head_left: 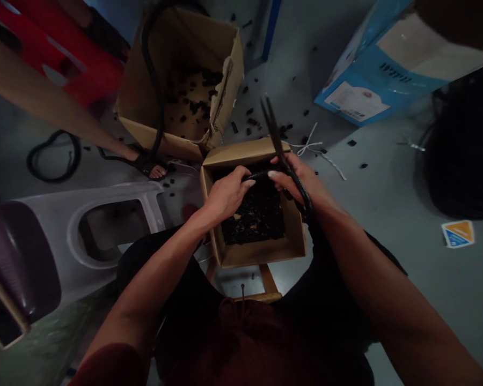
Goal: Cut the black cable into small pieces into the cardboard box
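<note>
Grey floor point(386, 177) strewn with black scraps point(252, 122), and near the small carton point(261, 258)'s far edge left hand point(228, 194) and right hand point(300, 176) pinch a black cord point(260, 175), the right also gripping scissors point(280, 150), whose blades could nick fingers if that crowded hold slips

Black cord point(259, 175) and scissors point(278, 142) in hands point(226, 194) above carton point(261, 256)

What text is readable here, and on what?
None legible.
Blue cardboard box: dark characters, too blurred.
White paper label on that box: red mark and small print, too small.
Orange, blue and white card on the grey floor: print too small.
</note>
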A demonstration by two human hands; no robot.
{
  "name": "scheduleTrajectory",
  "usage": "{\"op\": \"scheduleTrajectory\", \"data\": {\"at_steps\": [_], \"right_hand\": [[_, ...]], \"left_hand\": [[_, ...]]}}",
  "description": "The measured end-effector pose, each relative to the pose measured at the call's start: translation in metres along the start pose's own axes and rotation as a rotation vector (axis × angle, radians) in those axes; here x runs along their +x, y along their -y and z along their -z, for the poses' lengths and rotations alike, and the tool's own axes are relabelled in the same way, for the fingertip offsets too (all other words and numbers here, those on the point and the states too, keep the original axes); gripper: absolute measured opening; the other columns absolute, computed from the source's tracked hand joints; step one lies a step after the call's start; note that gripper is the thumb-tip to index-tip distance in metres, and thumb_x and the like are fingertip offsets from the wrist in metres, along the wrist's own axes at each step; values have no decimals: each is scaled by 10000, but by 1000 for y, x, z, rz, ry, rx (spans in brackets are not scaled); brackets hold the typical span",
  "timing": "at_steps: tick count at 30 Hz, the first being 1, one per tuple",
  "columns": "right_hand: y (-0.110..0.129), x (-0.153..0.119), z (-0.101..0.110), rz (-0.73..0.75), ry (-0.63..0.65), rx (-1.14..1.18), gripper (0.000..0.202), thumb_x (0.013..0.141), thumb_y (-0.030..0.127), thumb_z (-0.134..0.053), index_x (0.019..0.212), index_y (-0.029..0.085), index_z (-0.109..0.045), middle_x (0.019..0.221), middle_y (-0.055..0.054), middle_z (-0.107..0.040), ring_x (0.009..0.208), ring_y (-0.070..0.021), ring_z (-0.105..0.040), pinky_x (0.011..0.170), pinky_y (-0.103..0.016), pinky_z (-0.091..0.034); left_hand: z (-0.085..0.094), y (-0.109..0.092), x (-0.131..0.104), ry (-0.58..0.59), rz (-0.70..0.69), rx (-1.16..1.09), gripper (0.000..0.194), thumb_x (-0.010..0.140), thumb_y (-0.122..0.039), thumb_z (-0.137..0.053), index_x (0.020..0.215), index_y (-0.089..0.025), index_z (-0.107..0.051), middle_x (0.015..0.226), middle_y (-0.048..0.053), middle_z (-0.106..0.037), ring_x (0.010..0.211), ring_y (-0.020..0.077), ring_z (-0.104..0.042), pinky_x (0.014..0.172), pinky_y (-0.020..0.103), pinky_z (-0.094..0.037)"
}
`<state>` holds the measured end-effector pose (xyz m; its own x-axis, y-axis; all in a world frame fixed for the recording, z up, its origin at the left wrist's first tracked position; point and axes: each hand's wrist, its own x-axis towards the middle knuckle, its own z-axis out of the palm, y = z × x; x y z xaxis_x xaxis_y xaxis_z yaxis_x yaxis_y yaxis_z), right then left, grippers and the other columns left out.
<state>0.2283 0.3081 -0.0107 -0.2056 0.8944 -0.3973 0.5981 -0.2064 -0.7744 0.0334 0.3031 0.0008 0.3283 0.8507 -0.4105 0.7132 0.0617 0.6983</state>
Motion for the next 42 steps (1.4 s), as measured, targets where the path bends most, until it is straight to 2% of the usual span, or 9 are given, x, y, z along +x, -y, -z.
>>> {"op": "scheduleTrajectory", "data": {"at_steps": [3,6,10,17,23,28,33,42], "right_hand": [[-9,3,-4,-23,-100,150,451,827,524,-410,1152,212,-396,924,-69,-598,777,-187,-604,648,-316,-491],[-20,2,-10,-21,-156,215,458,815,544,-434,1122,208,-388,944,-77,-600,821,-197,-611,687,-340,-501],[-25,-7,-20,-44,-67,173,480,785,567,-484,1092,207,-405,974,-73,-599,821,-206,-609,726,-382,-489],[-12,-25,-32,-93,119,133,481,764,546,-521,1070,186,-429,949,-75,-609,828,-205,-597,737,-362,-471],[-15,-33,-40,-51,214,146,502,765,529,-538,1129,204,-419,998,-77,-597,879,-210,-581,759,-366,-474],[-21,-32,-41,-46,241,134,528,767,525,-542,1155,193,-410,1027,-87,-598,881,-213,-584,768,-366,-470],[-16,-32,-40,-48,267,110,523,772,531,-532,1146,187,-408,1045,-94,-599,893,-217,-589,769,-360,-468],[-16,-32,-40,-32,270,84,529,772,538,-536,1150,192,-403,1048,-95,-602,890,-222,-595,752,-353,-472]], "left_hand": [[-4,1,-2,9,115,-311,144,844,-255,-457,964,-177,-475,729,-8,-542,566,81,-489,547,212,-382],[-9,2,-2,4,217,-653,140,843,-237,-455,963,-164,-445,675,-41,-474,459,34,-387,438,168,-308],[-7,1,-1,-11,260,-871,199,852,-259,-466,1025,-161,-476,617,-65,-405,416,12,-310,389,149,-223],[3,7,3,-107,287,-859,248,841,-326,-498,1014,-156,-548,600,-62,-407,406,10,-303,384,156,-214],[5,10,5,-103,249,-810,306,830,-313,-516,1088,-158,-572,578,-59,-425,400,14,-300,393,163,-223],[3,8,4,-66,262,-776,351,821,-324,-526,1126,-157,-577,572,-52,-437,414,16,-303,404,161,-219],[1,8,3,-44,262,-767,364,825,-323,-516,1144,-159,-570,586,-46,-442,425,19,-305,414,161,-222],[-4,17,5,-28,202,-656,341,819,-319,-508,1111,-167,-598,572,-44,-458,476,42,-354,481,168,-293]]}}
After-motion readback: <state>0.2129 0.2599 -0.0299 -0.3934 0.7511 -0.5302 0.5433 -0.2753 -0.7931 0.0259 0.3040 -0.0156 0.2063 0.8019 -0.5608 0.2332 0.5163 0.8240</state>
